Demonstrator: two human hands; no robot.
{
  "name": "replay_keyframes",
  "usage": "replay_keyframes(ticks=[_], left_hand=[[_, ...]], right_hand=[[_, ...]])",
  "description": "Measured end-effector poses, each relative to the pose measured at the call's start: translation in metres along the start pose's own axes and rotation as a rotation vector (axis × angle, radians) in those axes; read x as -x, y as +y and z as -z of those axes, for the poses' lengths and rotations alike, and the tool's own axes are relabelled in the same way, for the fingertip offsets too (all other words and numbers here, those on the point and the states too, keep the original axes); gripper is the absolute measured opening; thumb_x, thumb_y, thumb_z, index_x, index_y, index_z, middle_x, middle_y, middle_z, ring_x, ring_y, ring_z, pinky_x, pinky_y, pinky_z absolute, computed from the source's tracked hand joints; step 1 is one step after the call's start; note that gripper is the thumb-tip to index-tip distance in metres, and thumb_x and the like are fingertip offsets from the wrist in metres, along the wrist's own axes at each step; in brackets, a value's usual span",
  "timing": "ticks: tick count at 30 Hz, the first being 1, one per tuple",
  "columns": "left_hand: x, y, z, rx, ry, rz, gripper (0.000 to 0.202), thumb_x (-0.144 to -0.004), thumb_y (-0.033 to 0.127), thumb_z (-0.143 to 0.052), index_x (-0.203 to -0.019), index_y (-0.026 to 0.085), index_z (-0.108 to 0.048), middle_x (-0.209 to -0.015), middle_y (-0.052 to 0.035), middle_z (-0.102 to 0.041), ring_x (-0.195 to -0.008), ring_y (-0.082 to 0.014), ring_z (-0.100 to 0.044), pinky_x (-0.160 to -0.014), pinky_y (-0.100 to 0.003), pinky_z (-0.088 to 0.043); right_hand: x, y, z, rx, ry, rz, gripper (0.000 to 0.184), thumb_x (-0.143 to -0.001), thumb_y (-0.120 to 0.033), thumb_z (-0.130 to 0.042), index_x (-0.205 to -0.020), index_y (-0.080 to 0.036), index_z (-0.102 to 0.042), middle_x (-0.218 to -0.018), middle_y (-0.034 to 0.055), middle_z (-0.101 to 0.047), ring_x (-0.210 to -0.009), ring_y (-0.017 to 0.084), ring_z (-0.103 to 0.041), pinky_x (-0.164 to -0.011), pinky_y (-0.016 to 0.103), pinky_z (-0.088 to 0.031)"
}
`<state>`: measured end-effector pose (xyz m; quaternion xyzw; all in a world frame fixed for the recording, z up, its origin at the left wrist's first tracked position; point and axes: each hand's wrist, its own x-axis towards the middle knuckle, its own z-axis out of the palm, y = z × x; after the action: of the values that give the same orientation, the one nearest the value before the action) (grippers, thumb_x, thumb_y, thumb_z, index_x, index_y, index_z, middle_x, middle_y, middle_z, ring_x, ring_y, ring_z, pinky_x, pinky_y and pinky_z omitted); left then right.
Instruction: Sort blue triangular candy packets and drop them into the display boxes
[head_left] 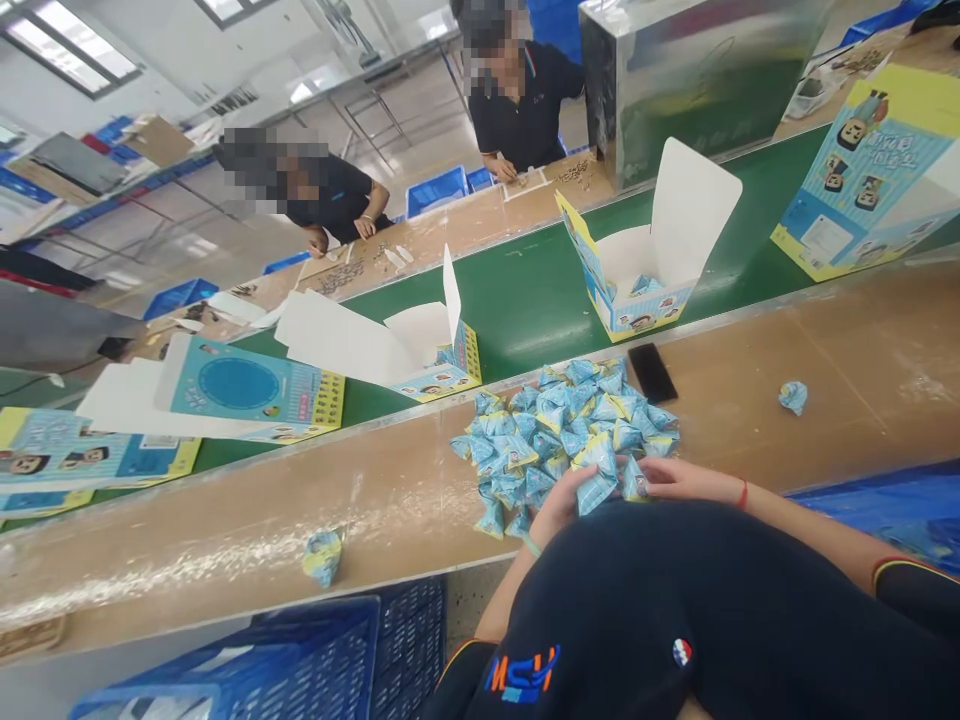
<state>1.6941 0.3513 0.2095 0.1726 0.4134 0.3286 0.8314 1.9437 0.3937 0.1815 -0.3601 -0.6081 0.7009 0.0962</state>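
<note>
A heap of small blue-and-yellow wrapped packets (551, 420) lies on the brown bench close to my body. At its near edge my left hand (561, 500) is closed around one packet (598, 480), partly hidden by the fingers. Just to the right, my right hand (679, 480) pinches another packet (634, 482) by its side. The two held packets are close together in front of my dark shirt. A black phone (652, 372) lies flat beside the heap's far right corner.
Open printed boxes (645, 312) (435, 385) holding packets stand on the green conveyor (510, 290). More boxes are at both ends. Single packets (793, 397) (322, 557) lie apart on the bench. Blue crates (300, 650) stand below. Two people work across the belt near a metal housing (675, 90).
</note>
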Motion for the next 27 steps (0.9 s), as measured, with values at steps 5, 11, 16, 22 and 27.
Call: replay_keyframes(ticks=[5,11,16,22,27], left_hand=[[0.001,-0.004,0.000,0.029,-0.004,-0.015,0.057,-0.075,0.043,-0.074,-0.120,0.008,-0.072,-0.104,-0.0139,-0.078,-0.108,-0.0350,-0.071,-0.099,-0.042,-0.054],[0.016,0.007,0.010,0.163,0.160,-0.233,0.049,-0.084,0.044,-0.068,-0.125,0.019,-0.069,-0.120,-0.0083,-0.076,-0.112,-0.0267,-0.070,-0.095,-0.035,-0.057],[0.030,0.006,0.025,0.235,0.241,-0.324,0.039,-0.088,0.042,-0.068,-0.122,0.022,-0.070,-0.132,-0.0054,-0.071,-0.109,-0.0199,-0.070,-0.091,-0.029,-0.058],[0.034,-0.001,0.023,0.283,0.278,-0.293,0.037,-0.085,0.039,-0.072,-0.117,0.020,-0.070,-0.128,-0.0085,-0.072,-0.102,-0.0201,-0.072,-0.084,-0.028,-0.060],[0.039,-0.002,0.019,0.349,0.259,-0.283,0.035,-0.084,0.038,-0.074,-0.115,0.021,-0.073,-0.104,-0.0078,-0.077,-0.092,-0.0200,-0.073,-0.081,-0.028,-0.060]], right_hand=[[0.000,-0.025,0.001,0.078,0.072,0.003,0.057,-0.075,-0.073,-0.070,-0.079,-0.017,-0.060,-0.071,-0.0015,-0.052,-0.067,0.014,-0.047,-0.063,0.028,-0.042],[0.005,-0.068,0.011,0.103,0.504,0.232,0.052,-0.077,-0.068,-0.073,-0.080,-0.017,-0.066,-0.079,0.0028,-0.063,-0.076,0.018,-0.057,-0.074,0.033,-0.050],[0.031,-0.114,0.019,0.102,0.841,0.455,0.049,-0.079,-0.067,-0.075,-0.091,-0.020,-0.071,-0.090,0.0063,-0.070,-0.087,0.023,-0.065,-0.082,0.039,-0.055],[0.070,-0.161,0.031,0.238,0.922,0.687,0.029,-0.078,-0.048,-0.085,-0.092,-0.024,-0.076,-0.093,0.0054,-0.073,-0.089,0.025,-0.068,-0.087,0.042,-0.056],[0.078,-0.172,0.048,0.178,0.694,0.853,0.028,-0.078,-0.053,-0.083,-0.079,-0.026,-0.076,-0.083,0.0063,-0.071,-0.089,0.027,-0.068,-0.087,0.045,-0.057]])
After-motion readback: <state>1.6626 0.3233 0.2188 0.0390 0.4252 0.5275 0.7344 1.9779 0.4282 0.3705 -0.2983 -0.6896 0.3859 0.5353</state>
